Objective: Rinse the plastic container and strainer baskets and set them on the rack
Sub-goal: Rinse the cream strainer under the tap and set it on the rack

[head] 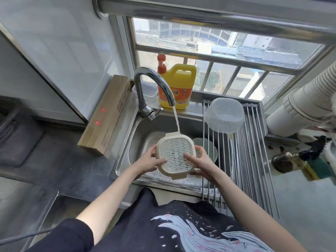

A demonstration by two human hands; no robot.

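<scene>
Steel sink [127, 142] below a window: I tilt the strainer [175, 156] under the tap [154, 88] so water sheets through its slots, left hand [151, 160] and right hand [201, 166] clamped on opposite rims. Container [224, 116] drains upside-down on the rack [254, 160].

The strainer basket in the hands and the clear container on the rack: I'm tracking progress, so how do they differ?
The strainer basket is opaque cream with a slotted base; the clear container is translucent and solid-walled. The basket is held by the left hand and right hand over the sink under running water; the container rests upside down on the rack. Both are plastic.
</scene>
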